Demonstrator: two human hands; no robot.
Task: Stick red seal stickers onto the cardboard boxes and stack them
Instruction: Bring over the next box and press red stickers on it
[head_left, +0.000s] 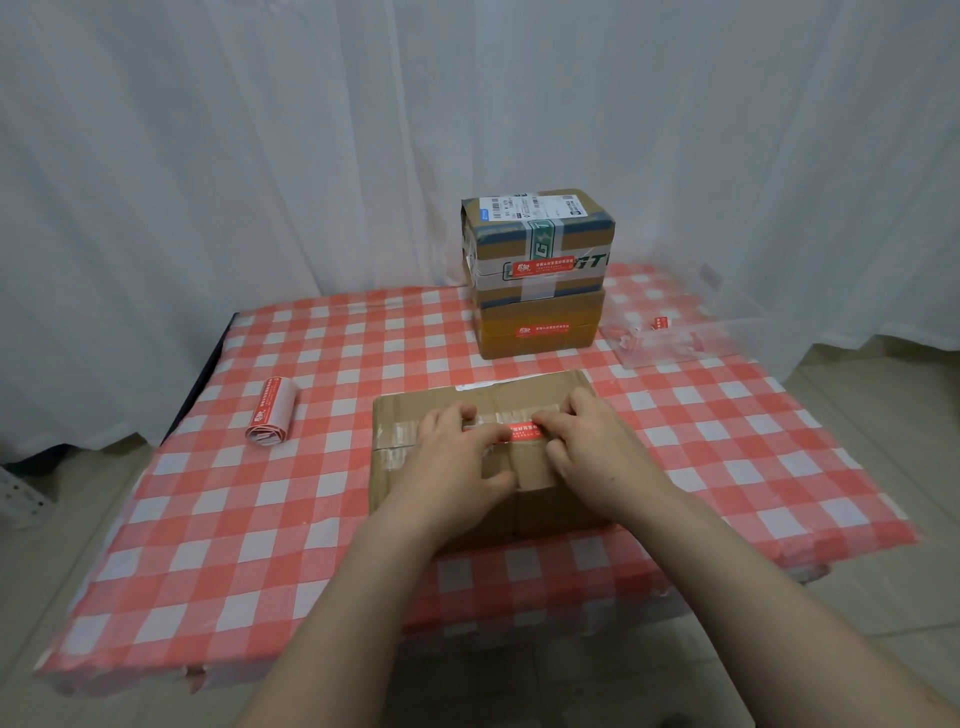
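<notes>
Head view, left hand (457, 460), right hand (597, 452), both released, pressing red sticker (524, 431) onto cardboard box (415, 410)

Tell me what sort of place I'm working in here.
Likely a makeshift home packing spot rather than a warehouse: a surface covered by a red-and-white checked tablecloth, white curtains hung close behind it, and a two-high stack of sealed cardboard boxes at the back.

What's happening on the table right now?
A person is sealing the nearest cardboard box: the left hand and right hand press a red seal sticker onto its taped top. Behind it, the upper box sits stacked on the lower box, both already stickered. The sticker roll lies to the left.
</notes>
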